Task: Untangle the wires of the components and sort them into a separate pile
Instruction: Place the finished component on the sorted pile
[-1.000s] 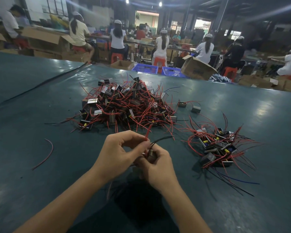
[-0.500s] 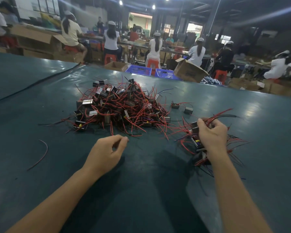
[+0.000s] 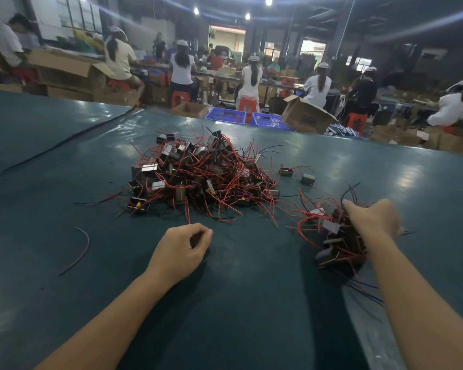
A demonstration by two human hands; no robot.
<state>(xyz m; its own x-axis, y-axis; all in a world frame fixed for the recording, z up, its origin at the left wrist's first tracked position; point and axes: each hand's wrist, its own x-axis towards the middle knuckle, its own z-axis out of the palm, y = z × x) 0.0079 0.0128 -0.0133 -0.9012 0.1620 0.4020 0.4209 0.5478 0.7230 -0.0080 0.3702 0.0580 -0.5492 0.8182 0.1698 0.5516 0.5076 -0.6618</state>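
A big pile point(image 3: 203, 180) sits in the middle of the dark green table point(image 3: 251, 303), closer to the far edge. It is made of little blocks point(image 3: 149, 168), shiny and dark, all mixed up with thin wires point(image 3: 188, 212). Most wires are red and a few are black, and they stick out every way like messy hair.

A small pile point(image 3: 332, 236) lies off to the right, apart from the big one. Its blocks lie close together, with red and black wires poking out.

The right hand point(image 3: 372, 217) is on top of the small pile, thumb pointing left. It is blurry and its fingers are hidden, so I cannot tell if it holds anything.

The left hand point(image 3: 183, 248) rests on the table just in front of the big pile. Its fingers are softly curled and nothing shows inside.

Two stray blocks point(image 3: 308, 179) lie just right of the big pile. One loose red wire point(image 3: 82, 249) curls alone toward the left edge.
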